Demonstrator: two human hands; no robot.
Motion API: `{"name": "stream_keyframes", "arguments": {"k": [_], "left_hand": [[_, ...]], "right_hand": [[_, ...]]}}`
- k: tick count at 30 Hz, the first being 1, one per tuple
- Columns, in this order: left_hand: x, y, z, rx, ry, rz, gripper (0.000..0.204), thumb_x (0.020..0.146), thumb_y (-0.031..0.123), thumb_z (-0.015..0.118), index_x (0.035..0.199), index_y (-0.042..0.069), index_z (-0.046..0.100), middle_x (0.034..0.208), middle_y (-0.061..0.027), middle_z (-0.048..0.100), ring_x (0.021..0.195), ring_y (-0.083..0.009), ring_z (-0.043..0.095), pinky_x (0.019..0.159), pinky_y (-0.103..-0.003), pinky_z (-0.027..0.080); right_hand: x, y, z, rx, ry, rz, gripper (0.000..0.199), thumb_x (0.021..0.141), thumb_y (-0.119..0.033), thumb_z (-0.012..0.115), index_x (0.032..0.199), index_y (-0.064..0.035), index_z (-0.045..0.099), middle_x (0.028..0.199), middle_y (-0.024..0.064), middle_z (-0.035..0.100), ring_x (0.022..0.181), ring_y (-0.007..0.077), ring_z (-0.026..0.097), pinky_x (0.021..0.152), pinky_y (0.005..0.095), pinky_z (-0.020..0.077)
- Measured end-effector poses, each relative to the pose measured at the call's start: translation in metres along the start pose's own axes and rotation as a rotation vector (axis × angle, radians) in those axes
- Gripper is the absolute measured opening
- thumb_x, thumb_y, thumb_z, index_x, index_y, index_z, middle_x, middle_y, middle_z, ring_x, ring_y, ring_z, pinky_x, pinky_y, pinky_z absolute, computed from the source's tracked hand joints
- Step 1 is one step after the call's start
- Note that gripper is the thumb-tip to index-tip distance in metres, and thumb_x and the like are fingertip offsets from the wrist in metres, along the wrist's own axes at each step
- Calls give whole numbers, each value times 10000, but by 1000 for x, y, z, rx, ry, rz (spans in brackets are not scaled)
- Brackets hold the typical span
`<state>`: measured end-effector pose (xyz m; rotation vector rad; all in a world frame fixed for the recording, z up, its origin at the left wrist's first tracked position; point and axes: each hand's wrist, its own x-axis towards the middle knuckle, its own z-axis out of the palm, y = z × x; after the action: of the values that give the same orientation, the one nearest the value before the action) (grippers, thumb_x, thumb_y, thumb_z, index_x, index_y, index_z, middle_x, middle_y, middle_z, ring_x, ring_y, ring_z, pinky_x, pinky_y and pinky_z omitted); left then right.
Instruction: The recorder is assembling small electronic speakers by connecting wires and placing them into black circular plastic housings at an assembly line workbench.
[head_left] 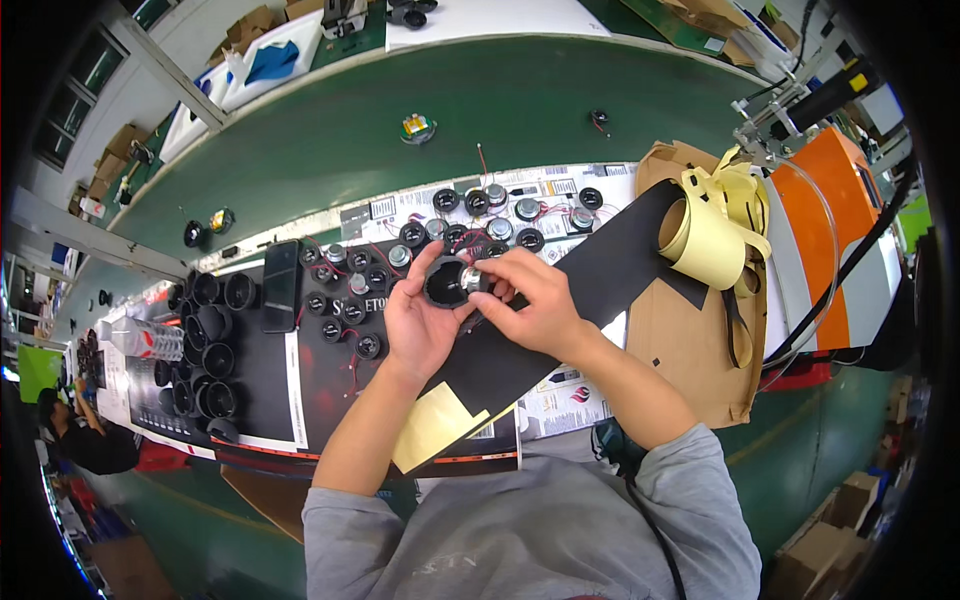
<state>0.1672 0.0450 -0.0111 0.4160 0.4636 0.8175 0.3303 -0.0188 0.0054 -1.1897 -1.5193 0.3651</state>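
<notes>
My left hand (pixel 414 325) is wrapped round a black cup-shaped housing (pixel 436 287), its open mouth facing up. Between the fingertips of my right hand (pixel 540 303) is a small silver-backed speaker (pixel 473 281), at the right rim of the housing. I cannot tell whether the two touch. Just beyond my hands, several small round speakers (pixel 476 202) with red wires lie on the printed sheet, some black face up and others silver back up. More of them (pixel 352 312) sit left of my left hand. A yellow sheet (pixel 436 428) lies below my wrists.
Black housings (pixel 217 360) cluster at the left beside a phone (pixel 281 288) and a clear plastic bottle (pixel 146 338). At right, a pale yellow roll (pixel 705 240) rests over a black strip (pixel 610 262) and cardboard (pixel 690 350), near an orange-and-white machine (pixel 825 240). A green belt (pixel 520 100) runs behind.
</notes>
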Motion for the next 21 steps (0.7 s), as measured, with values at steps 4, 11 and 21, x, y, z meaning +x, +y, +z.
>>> {"name": "stream_keyframes", "arguments": {"k": [4, 11, 21], "left_hand": [[-1, -6, -4, -13, -26, -20, 399, 889, 259, 405, 1242, 95, 495, 1269, -183, 557, 1168, -312, 544, 1010, -513, 429], [-1, -7, -11, 9, 10, -89, 373, 900, 265, 399, 1223, 102, 488, 1257, -167, 566, 1155, -294, 552, 969, -493, 456], [0, -8, -6, 55, -6, -126, 506, 898, 279, 366, 1344, 65, 470, 1186, -108, 588, 1121, -242, 554, 959, -448, 459]], "right_hand": [[-8, 9, 13, -223, -74, -101, 281, 714, -129, 769, 956, -30, 666, 863, 84, 620, 699, 216, 644, 584, 310, 519], [-7, 13, 18, -334, -92, -130, 290, 718, -135, 785, 967, -36, 673, 789, 77, 592, 704, 200, 661, 569, 311, 528], [-3, 10, 15, -291, -178, -9, 170, 753, -123, 706, 902, -67, 648, 772, 41, 531, 657, 215, 596, 536, 350, 470]]}}
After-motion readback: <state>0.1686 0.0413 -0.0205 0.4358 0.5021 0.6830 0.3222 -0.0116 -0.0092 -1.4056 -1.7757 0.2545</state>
